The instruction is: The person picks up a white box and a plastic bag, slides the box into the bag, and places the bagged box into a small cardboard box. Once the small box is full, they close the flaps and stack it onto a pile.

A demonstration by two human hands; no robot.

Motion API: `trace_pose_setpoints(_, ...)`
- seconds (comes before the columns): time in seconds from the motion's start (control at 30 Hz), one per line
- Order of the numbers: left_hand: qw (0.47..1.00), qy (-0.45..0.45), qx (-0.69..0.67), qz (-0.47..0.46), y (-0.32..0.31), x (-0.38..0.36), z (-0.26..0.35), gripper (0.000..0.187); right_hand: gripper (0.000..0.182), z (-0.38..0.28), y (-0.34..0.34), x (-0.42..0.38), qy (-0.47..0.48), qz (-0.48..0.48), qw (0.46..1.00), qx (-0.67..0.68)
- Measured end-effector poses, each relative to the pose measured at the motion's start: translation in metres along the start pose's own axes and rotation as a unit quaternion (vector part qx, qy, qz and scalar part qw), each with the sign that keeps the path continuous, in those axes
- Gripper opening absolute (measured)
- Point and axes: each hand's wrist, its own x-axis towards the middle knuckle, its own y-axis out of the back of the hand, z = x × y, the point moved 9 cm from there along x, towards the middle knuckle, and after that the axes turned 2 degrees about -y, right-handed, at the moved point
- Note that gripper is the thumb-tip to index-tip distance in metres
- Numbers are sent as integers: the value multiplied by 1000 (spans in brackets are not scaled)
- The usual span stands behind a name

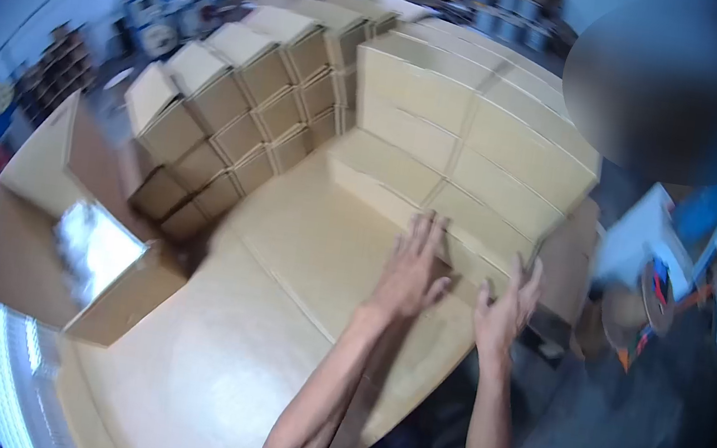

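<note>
My left hand [410, 266] reaches forward with its fingers stretched out, the fingertips at the front face of a low brown cardboard box [484, 232] in the front row. Beside it, at the right end of that same box, my right hand [509, 308] has thumb and fingers apart, fingertips near the box's corner. Another low cardboard box [383, 177] continues the row to the left. Right behind rises a taller stack of closed cardboard boxes [525, 147]. Both hands are above the right edge of a cardboard-covered table [262, 321].
More stacked cardboard boxes [255, 109] stand along the far left side. An open carton [35, 243] with a shiny clear plastic bag [98, 252] is at the left. Striped translucent material [16, 378] lies near the lower left. A tape roll [655, 298] hangs at the right.
</note>
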Motion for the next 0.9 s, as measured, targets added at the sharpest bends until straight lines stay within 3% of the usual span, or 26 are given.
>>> trace_pose_setpoints(0.03, 1000, 7, -11, 24, 15, -11, -9, 96, 66, -27, 4, -1, 41, 31, 999, 14)
trace_pose_setpoints(0.13, 990, 45, 33, 129, 97, -48, -45, 77, 61, -115, -30, -5, 125, -120, 971, 164)
trace_pose_setpoints(0.17, 984, 57, 51, 159, 122, -56, -56, 73, 60, -146, -46, -5, 149, -193, 941, 235)
trace_pose_setpoints(0.2, 961, 41, 115, 247, 167, -70, -56, 53, 59, -182, -60, -10, 172, -265, 900, 300)
trace_pose_setpoints(0.27, 922, 59, 132, 359, 248, -91, -73, 43, 60, -256, -75, -14, 279, -330, 843, 319)
trace_pose_setpoints(0.33, 846, 25, 191, 497, 325, -114, -90, 41, 62, -320, -98, -8, 368, -293, 811, 347)
trace_pose_setpoints(0.4, 800, 173, 27, 573, 377, -138, -149, 51, 64, -382, -107, 15, 372, -244, 816, 370)
trace_pose_setpoints(0.43, 785, 253, -57, 563, 389, -145, -172, 51, 67, -412, -110, 25, 381, -203, 804, 410)
trace_pose_setpoints(0.5, 808, 219, 36, 546, 395, -146, -229, 55, 77, -469, -115, 49, 370, -172, 812, 418)
trace_pose_setpoints(0.53, 875, 251, 46, 412, 396, -139, -219, 62, 81, -491, -125, 59, 357, -151, 839, 382)
trace_pose_setpoints(0.57, 885, 310, 140, 318, 384, -135, -245, 70, 84, -509, -132, 65, 344, -131, 863, 345)
trace_pose_setpoints(0.6, 881, 349, 236, 215, 372, -133, -270, 77, 86, -524, -138, 65, 345, -140, 880, 294)
trace_pose_setpoints(0.63, 843, 402, 340, 114, 351, -134, -262, 80, 88, -536, -143, 64, 344, -150, 894, 243)
trace_pose_setpoints(0.7, 832, 327, 400, 201, 341, -138, -248, 88, 90, -552, -153, 56, 347, -157, 909, 171)
trace_pose_setpoints(0.73, 836, 389, 375, 98, 334, -136, -259, 89, 91, -557, -157, 52, 349, -154, 912, 151)
trace_pose_setpoints(0.83, 809, 381, 429, 124, 328, -133, -268, 88, 87, -563, -160, 51, 336, -164, 915, 155)
trace_pose_setpoints(0.9, 819, 368, 416, 142, 330, -133, -267, 88, 87, -564, -157, 52, 328, -171, 907, 203)
